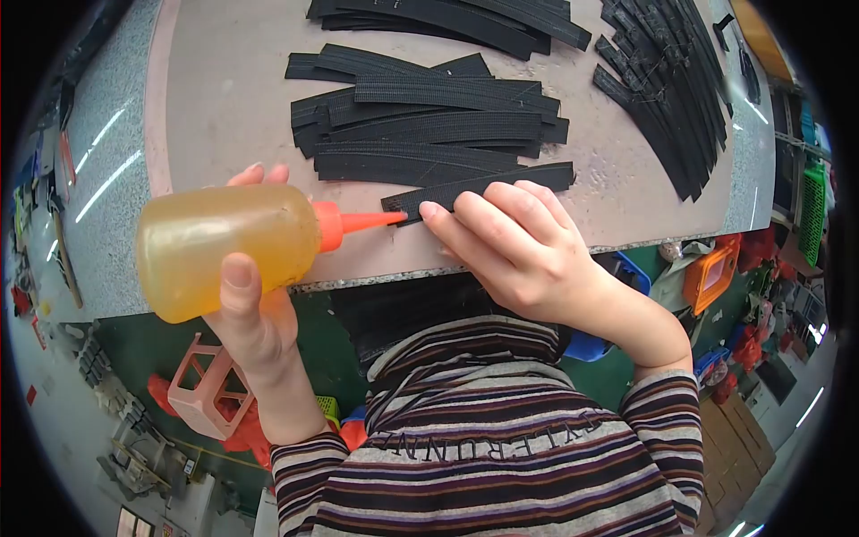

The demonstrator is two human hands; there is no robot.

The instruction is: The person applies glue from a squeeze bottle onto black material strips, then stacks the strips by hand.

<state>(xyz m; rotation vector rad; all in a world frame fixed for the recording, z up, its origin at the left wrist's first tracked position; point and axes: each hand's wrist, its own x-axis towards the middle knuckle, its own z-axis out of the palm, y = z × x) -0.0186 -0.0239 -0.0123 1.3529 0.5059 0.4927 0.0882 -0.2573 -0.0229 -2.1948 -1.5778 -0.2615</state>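
Observation:
My left hand (250, 313) grips a squeeze bottle (224, 246) of amber liquid, laid on its side. Its orange nozzle (358, 221) points right and its tip meets the near end of a black elastic strip (528, 179). My right hand (510, 242) presses that strip flat against the tan board (224, 98) with its fingertips, close to the table's front edge. The strip lies slanted, apart from the stack behind it.
A pile of black strips (429, 121) lies just behind the held one. More strips (465, 18) sit at the far edge and another fanned pile (667, 89) to the right. Speckled tabletop (107, 179) flanks the board. Orange and pink crates stand on the floor below.

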